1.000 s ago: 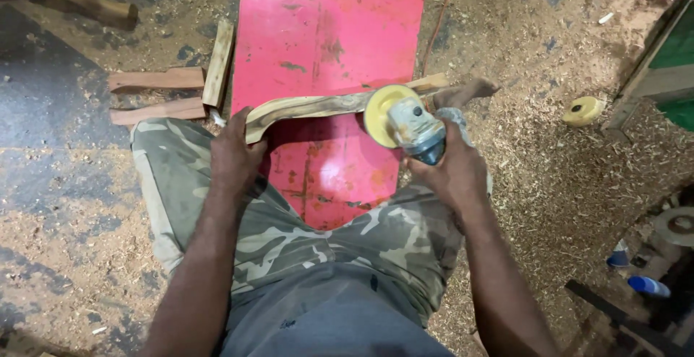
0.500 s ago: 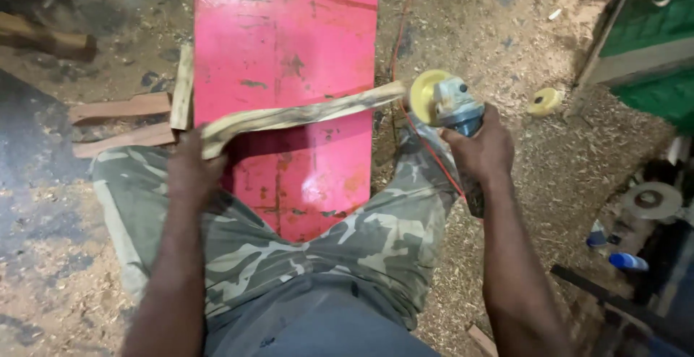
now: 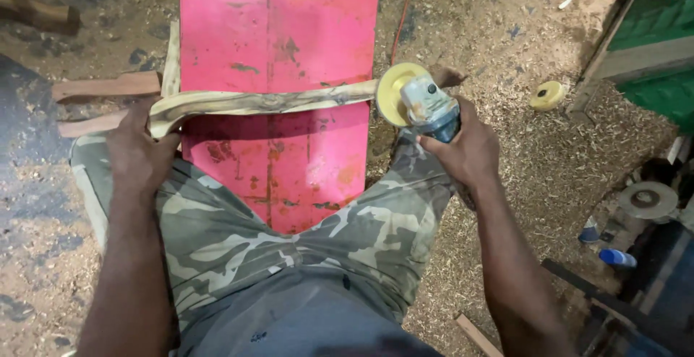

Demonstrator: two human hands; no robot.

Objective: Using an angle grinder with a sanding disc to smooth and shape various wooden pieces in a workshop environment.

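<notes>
Right hand (image 3: 466, 151) is closed around the body of the angle grinder (image 3: 426, 111); its yellow disc (image 3: 392, 94) now touches the right end of the curved wooden piece (image 3: 264, 102), where half a second ago it stood slightly off the tip. Left hand (image 3: 137, 155) grips the bent left end against the thigh. The wood now lies nearly level across the pink board (image 3: 278, 53), no longer slanted. Both forearms reach forward. The grinder's rear is hidden inside the fist.
</notes>
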